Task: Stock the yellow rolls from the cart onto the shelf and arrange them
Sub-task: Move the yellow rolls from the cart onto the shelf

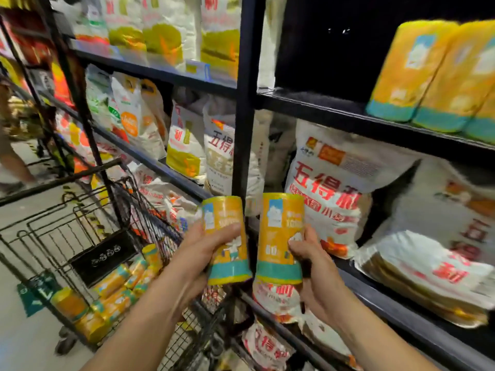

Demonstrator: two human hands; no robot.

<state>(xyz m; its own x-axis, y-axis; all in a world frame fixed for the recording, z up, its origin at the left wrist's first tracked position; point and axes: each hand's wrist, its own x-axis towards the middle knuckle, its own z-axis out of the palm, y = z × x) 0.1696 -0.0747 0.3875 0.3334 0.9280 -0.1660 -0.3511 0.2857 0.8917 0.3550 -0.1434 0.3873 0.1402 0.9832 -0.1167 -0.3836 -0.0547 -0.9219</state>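
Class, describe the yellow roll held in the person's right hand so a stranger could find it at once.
Start at the black upright post of the shelving. Just right of its foot, the right hand grips a yellow roll with a teal base band. Unlike the roll in the left hand, it stands upright rather than tilted.

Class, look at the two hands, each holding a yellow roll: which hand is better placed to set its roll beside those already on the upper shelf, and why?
Probably the right hand. Its roll is upright and nearer the shelved rolls at upper right; the left hand is nearer the cart.

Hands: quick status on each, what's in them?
Left hand: closed around a yellow roll, upright.
Right hand: closed around a second roll, upright.
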